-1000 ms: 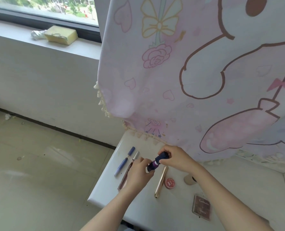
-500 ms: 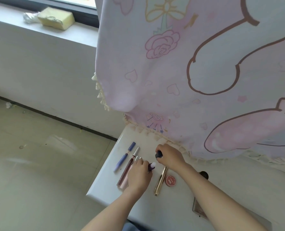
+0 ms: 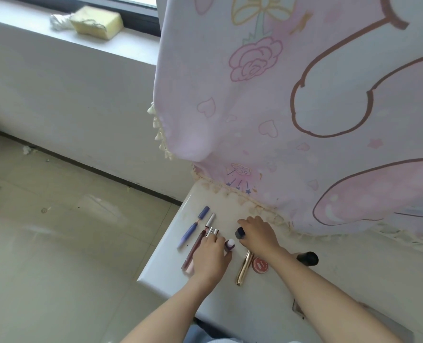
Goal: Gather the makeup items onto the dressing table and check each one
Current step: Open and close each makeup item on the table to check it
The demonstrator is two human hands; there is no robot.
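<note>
On the white dressing table [image 3: 165,273], my left hand [image 3: 211,256] grips a small purple tube [image 3: 229,245] with its pale top uncovered. My right hand [image 3: 258,235] holds the dark blue cap [image 3: 240,233] just right of it, apart from the tube. A blue pen-like item [image 3: 193,230], a dark red lip tube [image 3: 198,243] and a pink tube [image 3: 190,266] lie left of my left hand. A gold tube [image 3: 244,267], a round red pot [image 3: 260,264] and a black cylinder [image 3: 309,258] lie by my right forearm.
A pink cartoon-print cloth [image 3: 304,107] with tassels hangs over the back of the table. A yellow sponge [image 3: 96,22] sits on the window sill. The tiled floor [image 3: 57,243] lies to the left, below the table's edge. A palette [image 3: 298,308] peeks from under my right forearm.
The cap has come off the purple tube: my right hand pulled it away to the right while both hands lowered toward the table. The camera tilted down slightly.
</note>
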